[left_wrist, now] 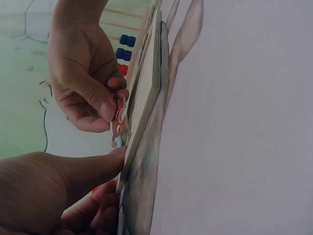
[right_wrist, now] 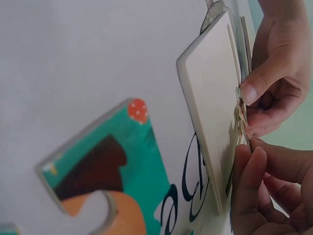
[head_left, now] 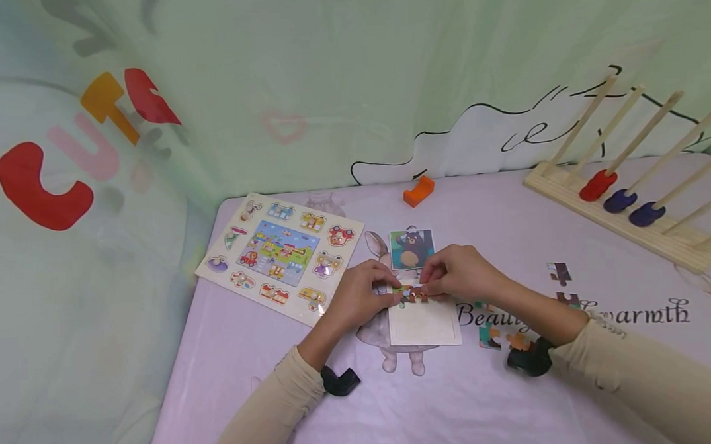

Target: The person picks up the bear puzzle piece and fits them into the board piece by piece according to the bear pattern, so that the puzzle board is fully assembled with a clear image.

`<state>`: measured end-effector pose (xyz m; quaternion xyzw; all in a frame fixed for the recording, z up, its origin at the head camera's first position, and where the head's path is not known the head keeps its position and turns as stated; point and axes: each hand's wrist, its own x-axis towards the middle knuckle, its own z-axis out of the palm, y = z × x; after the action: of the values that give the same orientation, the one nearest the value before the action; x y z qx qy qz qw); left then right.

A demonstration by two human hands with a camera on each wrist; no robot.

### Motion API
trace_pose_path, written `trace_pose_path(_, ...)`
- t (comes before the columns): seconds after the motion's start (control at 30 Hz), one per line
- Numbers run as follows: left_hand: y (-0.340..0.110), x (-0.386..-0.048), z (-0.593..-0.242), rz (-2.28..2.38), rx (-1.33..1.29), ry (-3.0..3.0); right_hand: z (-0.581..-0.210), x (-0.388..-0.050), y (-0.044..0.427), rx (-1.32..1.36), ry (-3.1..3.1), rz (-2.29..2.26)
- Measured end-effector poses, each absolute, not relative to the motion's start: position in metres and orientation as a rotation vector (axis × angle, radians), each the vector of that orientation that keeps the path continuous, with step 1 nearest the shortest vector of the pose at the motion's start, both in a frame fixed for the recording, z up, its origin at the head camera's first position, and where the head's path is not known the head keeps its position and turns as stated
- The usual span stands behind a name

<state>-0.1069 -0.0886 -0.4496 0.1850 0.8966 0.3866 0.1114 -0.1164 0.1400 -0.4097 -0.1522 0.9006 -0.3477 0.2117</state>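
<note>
A shallow pale puzzle tray (head_left: 425, 326) lies on the table, with bear puzzle pieces (head_left: 417, 294) along its upper part. My right hand (head_left: 462, 273) pinches a brown bear piece (left_wrist: 118, 128) between thumb and fingers, tilted above the tray in the left wrist view. At the tray's upper left, my left hand (head_left: 361, 298) has its thumb on the tray's edge and its fingers curled round the side, seen in the left wrist view. Just above the tray lies a bear picture card (head_left: 412, 249).
Loose puzzle pieces (head_left: 489, 337) lie right of the tray, partly under my right forearm; more (head_left: 559, 273) lie farther right. A vehicle peg board (head_left: 282, 252) is at the left, an orange block (head_left: 418, 191) at the back, and a wooden rod stand (head_left: 623, 220) at the right.
</note>
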Motion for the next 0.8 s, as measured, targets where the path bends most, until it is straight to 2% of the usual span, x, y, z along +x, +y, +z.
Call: trace_pose_path(0.8, -0.0878, -0.1055, -0.4431, 1.136, 0.572, 2.643, -0.4119, -0.1179, 0.1353, -0.385, 2.577, -0.893)
